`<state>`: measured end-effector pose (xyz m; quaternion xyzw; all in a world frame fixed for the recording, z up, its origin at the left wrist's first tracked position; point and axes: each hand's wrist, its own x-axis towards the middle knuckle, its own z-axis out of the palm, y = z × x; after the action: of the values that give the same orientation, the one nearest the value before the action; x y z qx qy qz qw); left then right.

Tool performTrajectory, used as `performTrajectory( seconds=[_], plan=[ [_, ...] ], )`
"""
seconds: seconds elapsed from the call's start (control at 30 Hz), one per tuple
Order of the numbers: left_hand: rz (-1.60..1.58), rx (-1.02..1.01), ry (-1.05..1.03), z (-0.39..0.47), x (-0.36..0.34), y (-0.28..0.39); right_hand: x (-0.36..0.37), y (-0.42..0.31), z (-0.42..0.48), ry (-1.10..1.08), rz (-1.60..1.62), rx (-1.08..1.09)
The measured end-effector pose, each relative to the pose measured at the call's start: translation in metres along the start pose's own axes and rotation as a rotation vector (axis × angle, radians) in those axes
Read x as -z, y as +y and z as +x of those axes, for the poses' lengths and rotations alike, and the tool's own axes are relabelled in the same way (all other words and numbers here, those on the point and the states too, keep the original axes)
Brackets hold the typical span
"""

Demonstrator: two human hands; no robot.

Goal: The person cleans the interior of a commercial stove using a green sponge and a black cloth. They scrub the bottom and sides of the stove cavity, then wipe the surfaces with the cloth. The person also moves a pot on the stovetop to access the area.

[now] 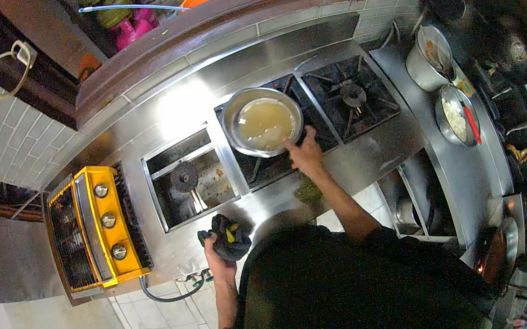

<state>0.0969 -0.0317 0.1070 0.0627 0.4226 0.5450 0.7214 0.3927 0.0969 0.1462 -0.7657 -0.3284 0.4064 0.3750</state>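
A round metal pot [238,140] holding cloudy yellowish liquid [265,122] sits on the left of two black grated burners. My right hand [306,154] is at its near right rim, fingers apart, one fingertip overlapping the rim; whether it grips the pot is unclear. Low in front of the steel counter, my left hand [221,261] holds a bunched dark cloth [232,240] with a yellow patch. Between the two hands, a greenish bundle [307,192] lies at the counter's front edge, partly behind my right forearm.
A burner head [185,176] lies in an open steel well. Left stands a yellow grill unit [108,223] with knobs and a hose [176,298]. A second burner [353,94] is right of the pot. A tall pot [425,70] and a red-handled bowl [449,124] stand on the right-hand counter.
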Motion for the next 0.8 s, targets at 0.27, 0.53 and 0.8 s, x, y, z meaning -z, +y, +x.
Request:
performTrajectory(
  seconds=[0.27, 0.53, 0.8],
  plan=[
    [0.103, -0.024, 0.184, -0.016, -0.070, -0.047, 0.003, 0.012, 0.044, -0.190, 0.602, -0.103],
    [0.117, -0.048, 0.244, -0.011, -0.076, -0.074, 0.113, 0.017, 0.073, -0.109, 0.419, 0.030],
    [0.307, -0.141, 0.304, 0.002, -0.087, -0.092, 0.213, 0.069, 0.087, 0.055, 0.409, 0.069]
  ],
)
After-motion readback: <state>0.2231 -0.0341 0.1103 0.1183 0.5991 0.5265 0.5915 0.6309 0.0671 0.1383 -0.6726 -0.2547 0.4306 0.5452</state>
